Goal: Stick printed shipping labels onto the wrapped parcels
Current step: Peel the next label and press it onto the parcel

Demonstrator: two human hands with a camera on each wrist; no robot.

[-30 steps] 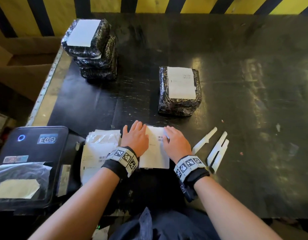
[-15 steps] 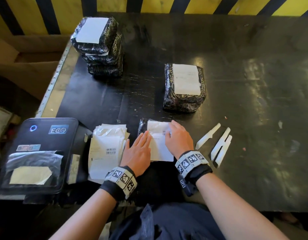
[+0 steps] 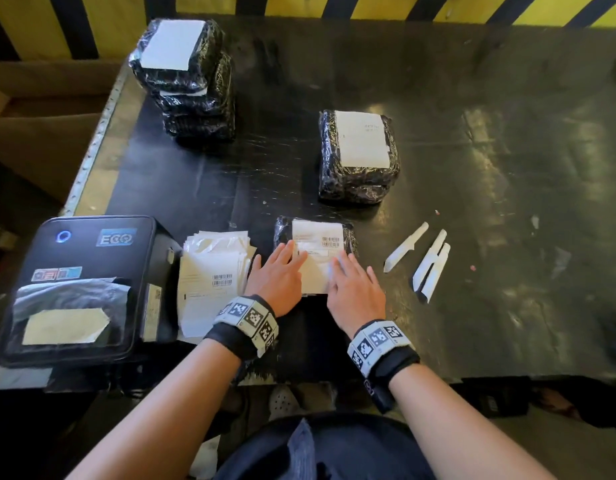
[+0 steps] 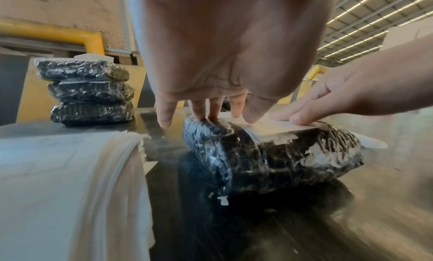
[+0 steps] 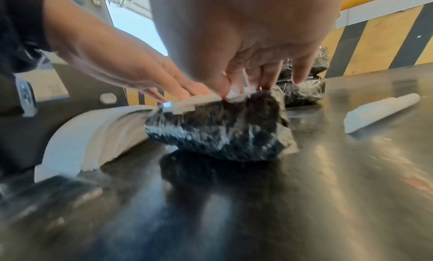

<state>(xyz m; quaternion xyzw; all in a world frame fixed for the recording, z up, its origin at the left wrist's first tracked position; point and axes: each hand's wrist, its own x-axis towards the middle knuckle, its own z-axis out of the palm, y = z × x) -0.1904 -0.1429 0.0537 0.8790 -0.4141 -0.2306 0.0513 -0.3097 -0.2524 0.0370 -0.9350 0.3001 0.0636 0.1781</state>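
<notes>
Near centre of the dark glossy desk (image 3: pixel 472 168): a black parcel wrapped in clear crinkled film (image 3: pixel 282 230), lying flat, with a white printed shipping label bearing barcodes (image 3: pixel 317 237) on its top face.

Left hand (image 3: pixel 278 278): grip wide, fingers straight and flat, pressing the left part of the label and the parcel's left edge; nothing held. The left wrist view shows its fingertips (image 4: pixel 212 116) touching the wrap and label edge.

Right hand (image 3: pixel 355 292): grip wide, fingers extended flat on the right near part of the label; nothing held. Blurred in the head view.

Left of the parcel, just beside it: a stack of white printed label sheets (image 3: pixel 213 271). Further left, at the near left edge: a black label printer with a blue "ECO" sticker (image 3: pixel 77 285).

Far left: a stack of three black film-wrapped parcels (image 3: pixel 188 81), white label on top. Far centre: a second pile of labelled black film-wrapped parcels (image 3: pixel 358 157), count unclear.

Right of the hands: three narrow white backing strips (image 3: pixel 424 261) lying on the desk, apart from the parcel.
</notes>
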